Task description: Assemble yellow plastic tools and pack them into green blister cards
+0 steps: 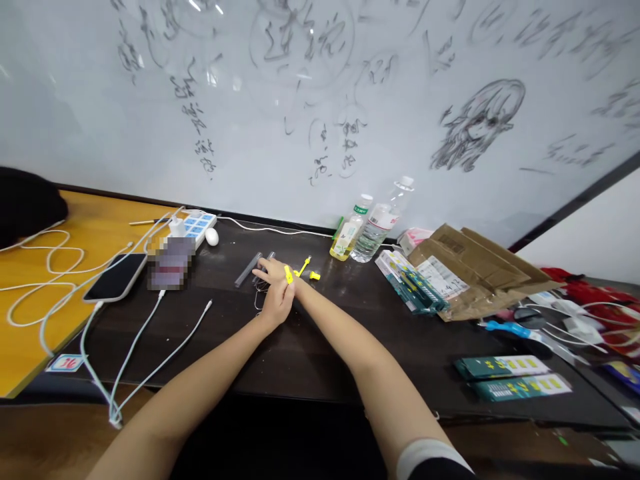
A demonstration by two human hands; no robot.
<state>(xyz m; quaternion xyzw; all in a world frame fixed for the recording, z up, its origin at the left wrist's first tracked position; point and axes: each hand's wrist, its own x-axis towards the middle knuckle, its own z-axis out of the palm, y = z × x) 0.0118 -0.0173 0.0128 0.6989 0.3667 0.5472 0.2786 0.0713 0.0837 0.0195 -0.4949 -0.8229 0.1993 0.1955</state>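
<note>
My left hand (278, 303) pinches a small yellow plastic piece (289, 274) against the back of my right wrist. My right hand (273, 269) reaches across in front of it, fingers stretched out over the dark desk. Its fingertips are beside a clear plastic tube (247, 270); whether they touch it I cannot tell. A second clear tube (271, 255) lies just behind, partly hidden by the hand. Right of my wrist are a thin yellow piece (304, 265) with a pale tip and a short yellow piece (315, 275).
Two bottles (370, 230) stand by the whiteboard (240, 147). Green packets (410, 280) and a brown paper bag (465, 267) lie to the right, more packets (515, 377) nearer. Leftward are a phone (117, 277), white cables (143, 333) and a power strip (201, 227).
</note>
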